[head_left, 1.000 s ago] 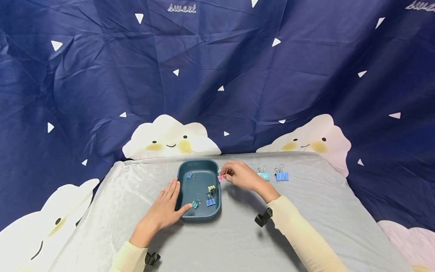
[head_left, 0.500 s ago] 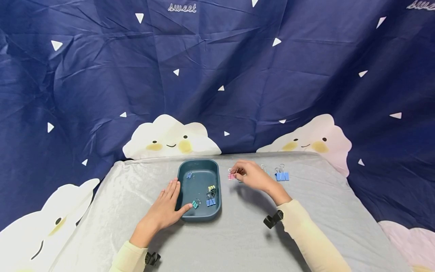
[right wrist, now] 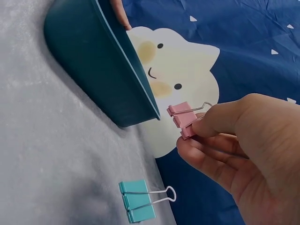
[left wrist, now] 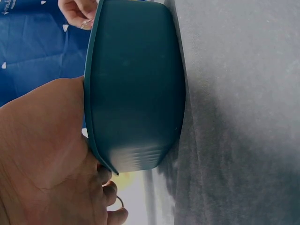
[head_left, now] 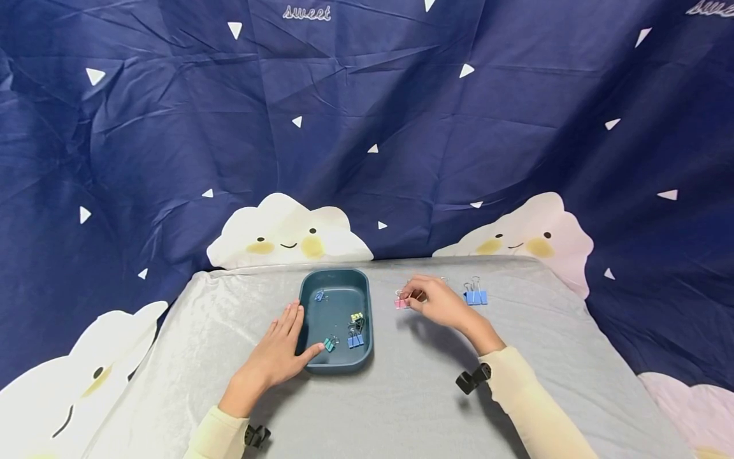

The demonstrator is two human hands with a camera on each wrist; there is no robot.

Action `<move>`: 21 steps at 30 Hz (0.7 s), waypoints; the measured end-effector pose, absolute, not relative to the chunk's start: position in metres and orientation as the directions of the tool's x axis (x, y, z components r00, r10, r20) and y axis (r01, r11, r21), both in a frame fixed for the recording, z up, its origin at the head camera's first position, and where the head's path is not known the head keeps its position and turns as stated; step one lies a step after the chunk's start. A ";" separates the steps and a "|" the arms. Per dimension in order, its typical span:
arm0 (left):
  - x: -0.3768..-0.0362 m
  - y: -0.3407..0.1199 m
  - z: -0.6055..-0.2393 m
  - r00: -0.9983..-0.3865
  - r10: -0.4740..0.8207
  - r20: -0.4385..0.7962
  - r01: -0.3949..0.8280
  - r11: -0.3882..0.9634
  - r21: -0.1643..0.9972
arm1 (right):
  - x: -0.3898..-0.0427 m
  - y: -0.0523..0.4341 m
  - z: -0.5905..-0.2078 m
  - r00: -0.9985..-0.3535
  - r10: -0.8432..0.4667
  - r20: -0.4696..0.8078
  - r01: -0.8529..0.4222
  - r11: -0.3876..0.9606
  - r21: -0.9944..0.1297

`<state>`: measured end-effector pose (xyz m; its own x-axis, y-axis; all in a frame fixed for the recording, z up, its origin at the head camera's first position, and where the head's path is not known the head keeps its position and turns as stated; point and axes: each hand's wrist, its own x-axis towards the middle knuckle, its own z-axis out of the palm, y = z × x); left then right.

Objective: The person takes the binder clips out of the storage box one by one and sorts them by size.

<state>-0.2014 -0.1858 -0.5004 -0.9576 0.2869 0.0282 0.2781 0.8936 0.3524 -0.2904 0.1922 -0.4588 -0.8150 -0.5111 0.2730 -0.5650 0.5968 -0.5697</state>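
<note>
A dark teal tray [head_left: 306, 286] sits on the grey table and holds several small binder clips: blue [head_left: 355, 340], teal [head_left: 329, 345], yellow [head_left: 357, 316] and a small blue one [head_left: 318, 295]. My left hand [head_left: 295, 331] rests flat against the tray's left rim with straight fingers, thumb at the front corner; its palm [left wrist: 51, 154] presses the tray wall [left wrist: 136, 93]. My right hand [head_left: 408, 298] pinches a pink binder clip [head_left: 401, 303] just above the table, right of the tray. In the right wrist view the pink clip [right wrist: 182, 119] hangs above a teal clip [right wrist: 136, 206] lying on the cloth.
A blue binder clip [head_left: 474, 296] lies on the table right of my right hand. The grey table cover [head_left: 401, 395] ends near a navy cloud-print backdrop [head_left: 367, 127] that hangs behind and to both sides.
My right hand carried the pink clip rightward, away from the tray's right rim, and now hides the teal clip in the head view. The left hand and tray stayed still.
</note>
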 end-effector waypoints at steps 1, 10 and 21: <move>-0.201 -0.186 -0.500 -0.957 0.287 0.033 0.279 0.892 0.356 | -0.290 0.194 -0.459 -0.819 -0.507 0.270 -0.560 0.602 -0.569; -0.201 -0.186 -0.501 -0.957 0.289 0.037 0.283 0.891 0.354 | -0.284 0.206 -0.465 -0.832 -0.484 0.271 -0.539 0.588 -0.603; -0.200 -0.186 -0.499 -0.953 0.297 0.054 0.296 0.886 0.357 | -0.281 0.223 -0.483 -0.856 -0.452 0.250 -0.499 0.598 -0.627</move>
